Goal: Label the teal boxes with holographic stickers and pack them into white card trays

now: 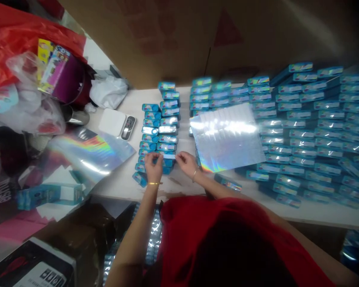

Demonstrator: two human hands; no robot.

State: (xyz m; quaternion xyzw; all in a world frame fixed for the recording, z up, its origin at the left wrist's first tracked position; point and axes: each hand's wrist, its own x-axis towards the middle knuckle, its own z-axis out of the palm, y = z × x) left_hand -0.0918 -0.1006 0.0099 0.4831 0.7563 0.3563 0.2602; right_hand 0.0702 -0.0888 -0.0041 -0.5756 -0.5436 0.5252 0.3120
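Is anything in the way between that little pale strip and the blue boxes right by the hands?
Nothing visible is. The left hand and right hand seem to pinch the pale strip right over the blue boxes. The big shiny sheet lies off to the right, over other boxes.

head view | from above red shirt (179, 223) | facing forward, steeply down | surface (116, 185) close below | left hand (154, 164), right hand (188, 162) near centre | cardboard box (179, 44) behind

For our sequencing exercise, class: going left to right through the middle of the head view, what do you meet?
Shiny left-hand sheet, left hand, pale strip, right hand, large silvery sheet, far-right blue boxes.
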